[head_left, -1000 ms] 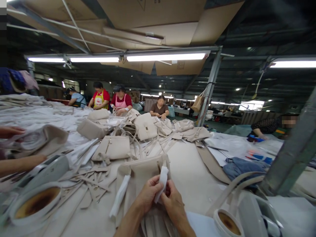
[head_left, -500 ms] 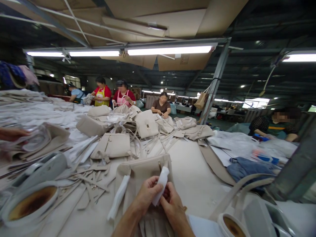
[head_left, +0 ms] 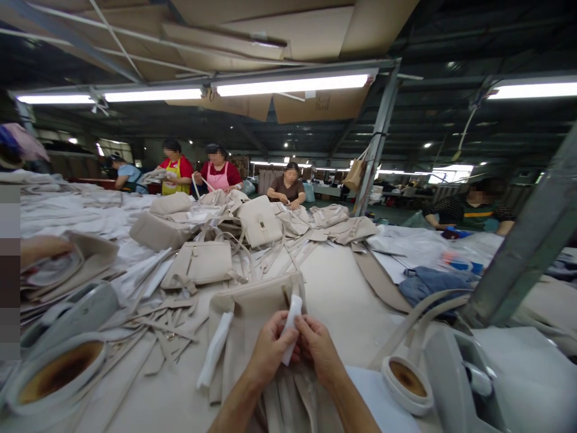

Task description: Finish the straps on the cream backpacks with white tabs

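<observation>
Fingers (head_left: 305, 328) of two hands (head_left: 267, 347) (head_left: 323, 352) pinch one white strip (head_left: 293, 310) at one bag (head_left: 256, 299)

Bag (head_left: 256, 297): plain beige. Wrap (head_left: 294, 308): white. Tabletop (head_left: 336, 294): pale cream. Large dish (head_left: 56, 408): white rim, amber inside darkening to brown (small dish (head_left: 426, 404) likewise). Cloth (head_left: 421, 285): faded blue. Yellow apron (head_left: 171, 180); pink apron (head_left: 219, 180). Co-worker's sleeve (head_left: 444, 209): dark, pale-speckled.
</observation>
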The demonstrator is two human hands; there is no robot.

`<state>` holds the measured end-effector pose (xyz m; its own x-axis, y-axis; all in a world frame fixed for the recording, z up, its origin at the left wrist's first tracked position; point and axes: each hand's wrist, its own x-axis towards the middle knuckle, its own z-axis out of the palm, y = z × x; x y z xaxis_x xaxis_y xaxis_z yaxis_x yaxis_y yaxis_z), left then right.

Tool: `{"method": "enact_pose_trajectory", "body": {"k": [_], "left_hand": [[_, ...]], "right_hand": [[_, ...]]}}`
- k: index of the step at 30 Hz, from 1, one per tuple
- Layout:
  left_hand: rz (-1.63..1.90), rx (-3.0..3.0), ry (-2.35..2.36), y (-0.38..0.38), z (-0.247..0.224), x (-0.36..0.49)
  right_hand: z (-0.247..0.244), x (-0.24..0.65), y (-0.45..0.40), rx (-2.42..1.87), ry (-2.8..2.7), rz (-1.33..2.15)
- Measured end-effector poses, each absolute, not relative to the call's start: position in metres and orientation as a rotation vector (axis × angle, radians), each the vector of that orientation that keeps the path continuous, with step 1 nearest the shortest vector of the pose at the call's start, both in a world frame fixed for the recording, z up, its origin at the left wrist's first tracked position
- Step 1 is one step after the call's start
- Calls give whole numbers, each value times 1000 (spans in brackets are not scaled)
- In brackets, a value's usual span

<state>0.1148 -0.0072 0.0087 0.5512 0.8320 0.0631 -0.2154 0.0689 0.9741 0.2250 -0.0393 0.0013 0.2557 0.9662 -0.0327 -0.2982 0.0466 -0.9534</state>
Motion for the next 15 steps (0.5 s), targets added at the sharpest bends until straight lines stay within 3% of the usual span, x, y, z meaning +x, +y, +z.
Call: {"method": "enact_pose_trajectory", "body": {"k": [5, 15], "left_hand": [[711, 1039, 579, -15, 14, 111], [745, 1033, 759, -3, -4, 117]], "right_hand": [[-2, 232, -37, -1175, -894, 950], [20, 222, -57, -1423, -1018, 511]]}}
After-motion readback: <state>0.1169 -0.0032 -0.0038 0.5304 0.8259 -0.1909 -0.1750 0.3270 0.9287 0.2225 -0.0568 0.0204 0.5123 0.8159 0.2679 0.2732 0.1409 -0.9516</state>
